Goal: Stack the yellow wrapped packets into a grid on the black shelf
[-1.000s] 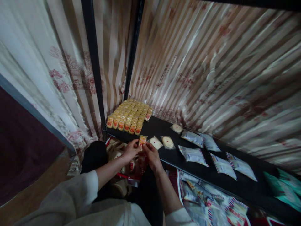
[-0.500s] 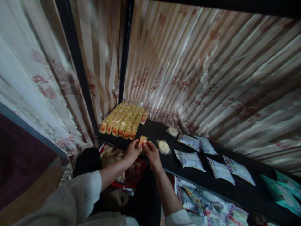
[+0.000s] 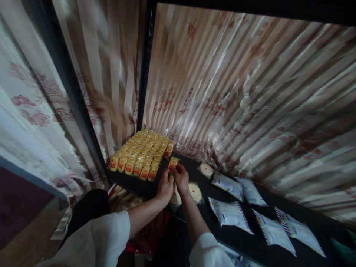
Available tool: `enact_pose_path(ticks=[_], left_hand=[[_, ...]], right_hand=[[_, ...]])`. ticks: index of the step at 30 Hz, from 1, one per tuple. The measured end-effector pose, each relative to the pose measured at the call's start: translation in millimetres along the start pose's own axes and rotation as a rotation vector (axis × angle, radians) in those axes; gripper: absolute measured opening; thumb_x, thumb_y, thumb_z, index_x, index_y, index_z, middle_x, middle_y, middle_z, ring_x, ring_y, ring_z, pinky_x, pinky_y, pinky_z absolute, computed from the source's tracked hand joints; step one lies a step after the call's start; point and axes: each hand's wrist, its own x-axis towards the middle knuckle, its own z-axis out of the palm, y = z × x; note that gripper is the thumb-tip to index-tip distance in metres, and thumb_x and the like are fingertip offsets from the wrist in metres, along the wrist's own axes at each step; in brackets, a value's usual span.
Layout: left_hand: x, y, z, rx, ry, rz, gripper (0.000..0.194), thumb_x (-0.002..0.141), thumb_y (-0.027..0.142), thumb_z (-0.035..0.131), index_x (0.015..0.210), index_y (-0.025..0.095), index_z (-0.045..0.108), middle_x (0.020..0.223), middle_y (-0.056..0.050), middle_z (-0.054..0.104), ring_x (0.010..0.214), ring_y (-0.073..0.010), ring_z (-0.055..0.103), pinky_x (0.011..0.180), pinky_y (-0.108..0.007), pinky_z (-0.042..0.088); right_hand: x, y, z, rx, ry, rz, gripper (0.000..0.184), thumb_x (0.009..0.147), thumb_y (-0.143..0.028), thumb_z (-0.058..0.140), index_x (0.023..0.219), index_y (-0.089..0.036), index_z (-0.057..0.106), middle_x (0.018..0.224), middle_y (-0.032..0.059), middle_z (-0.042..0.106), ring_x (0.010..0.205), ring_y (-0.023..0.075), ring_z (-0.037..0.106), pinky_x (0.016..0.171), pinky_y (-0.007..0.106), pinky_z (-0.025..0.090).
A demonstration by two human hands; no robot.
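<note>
A small yellow packaged cake with a red-orange label is held up in front of the stacked rows, over the black shelf. My right hand is closed on its lower right side. My left hand is closed too, its fingertips at the packet's lower left corner. To the left stand tight rows of the same yellow packaged cakes. One round pale pastry lies below my hands, partly covered by them. Another round pastry with a red dot is beside my right wrist.
Farther back is a wrapped round pastry. Several white and blue pouches lie along the shelf to the right. A pleated curtain hangs behind, with a dark metal post at the corner. Under the shelf is a red bag.
Both hands and the packaged cake have moved farther in over the shelf, toward the back. A round pastry now shows under my hands. The camera view has shifted.
</note>
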Motion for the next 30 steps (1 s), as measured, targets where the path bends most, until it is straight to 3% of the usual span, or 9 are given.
enact_pose_path(ticks=[6,13,18,25,30], left_hand=[[39,-3,16.1,-0.185,0.03,-0.017,0.043,0.089,0.028,0.039,0.13,0.016,0.047,0.142,-0.008,0.041,0.132,-0.0173,0.035,0.112,-0.03,0.025],[71,-13,24.6,-0.18,0.042,-0.071,0.044,0.089,0.033,0.042,0.13,0.019,0.045,0.143,-0.007,0.039,0.133,-0.019,0.035,0.111,-0.03,0.027],[79,-14,23.6,-0.165,0.049,-0.079,0.048,0.089,0.038,0.041,0.133,0.018,0.042,0.144,-0.008,0.038,0.134,-0.0193,0.033,0.112,-0.031,0.024],[78,-13,23.4,-0.215,0.033,-0.051,0.049,0.089,0.034,0.042,0.136,0.018,0.038,0.146,-0.006,0.035,0.135,-0.0173,0.03,0.112,-0.029,0.023],[82,-13,24.2,-0.267,0.03,-0.085,0.049,0.09,0.03,0.04,0.137,0.018,0.036,0.147,-0.006,0.033,0.135,-0.0163,0.03,0.113,-0.029,0.022]], right_hand=[[38,16,20,-0.092,0.057,-0.022,0.032,0.066,-0.036,0.058,0.092,-0.019,0.062,0.085,0.005,0.069,0.077,0.0188,0.063,0.074,0.031,0.048],[67,35,38,-0.081,0.011,-0.093,0.031,0.068,-0.035,0.057,0.094,-0.02,0.064,0.087,0.0036,0.069,0.083,0.0186,0.062,0.075,0.03,0.048],[77,40,45,-0.06,0.007,-0.093,0.032,0.068,-0.037,0.058,0.095,-0.021,0.063,0.09,0.0038,0.069,0.086,0.0196,0.062,0.078,0.031,0.048],[76,37,47,0.063,0.038,-0.039,0.053,0.065,-0.047,0.059,0.108,-0.016,0.054,0.105,0.0111,0.066,0.093,0.0211,0.063,0.084,0.035,0.048],[76,34,46,0.04,0.0,-0.06,0.046,0.067,-0.046,0.058,0.104,-0.018,0.058,0.101,0.0086,0.067,0.092,0.0208,0.062,0.086,0.036,0.047]])
